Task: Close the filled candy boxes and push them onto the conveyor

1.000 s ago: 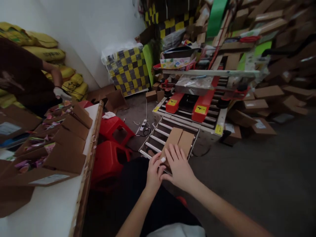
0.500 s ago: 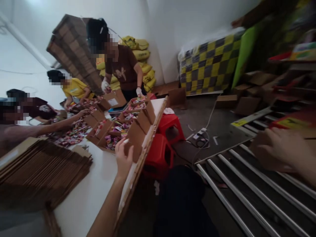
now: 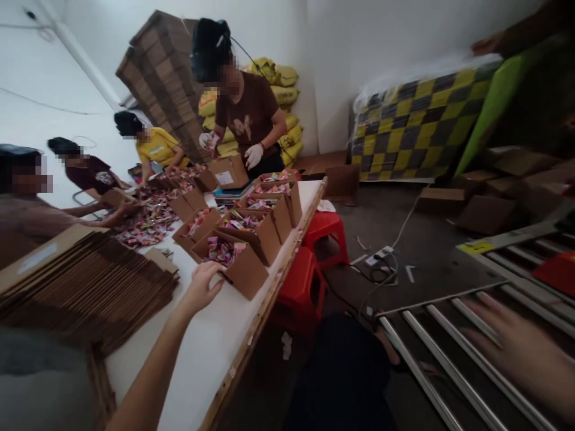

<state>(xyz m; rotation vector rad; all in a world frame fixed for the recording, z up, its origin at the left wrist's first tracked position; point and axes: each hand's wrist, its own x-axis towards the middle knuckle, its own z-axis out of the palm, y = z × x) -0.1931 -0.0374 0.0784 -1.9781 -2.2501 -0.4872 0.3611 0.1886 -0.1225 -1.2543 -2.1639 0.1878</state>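
Observation:
My left hand (image 3: 203, 287) reaches out over the white table (image 3: 211, 353) and grips the near edge of an open cardboard box (image 3: 233, 263) filled with colourful packets. That box is the nearest of a row of open boxes (image 3: 265, 221) along the table's right edge. My right hand (image 3: 516, 350) hovers over the metal rollers of a conveyor (image 3: 453, 353) at the lower right, smeared by motion, its fingers spread.
A stack of flat cardboard (image 3: 85, 287) lies on the table at the left. Several other people work at the table's far side; one wears white gloves (image 3: 254, 155). Red plastic stools (image 3: 309, 275) stand between table and conveyor. Cables and a power strip (image 3: 380, 257) lie on the floor.
The view swung left from the conveyor to the table. My left hand left the closed box on the rollers and took hold of the nearest open box. My right hand stayed over the rollers.

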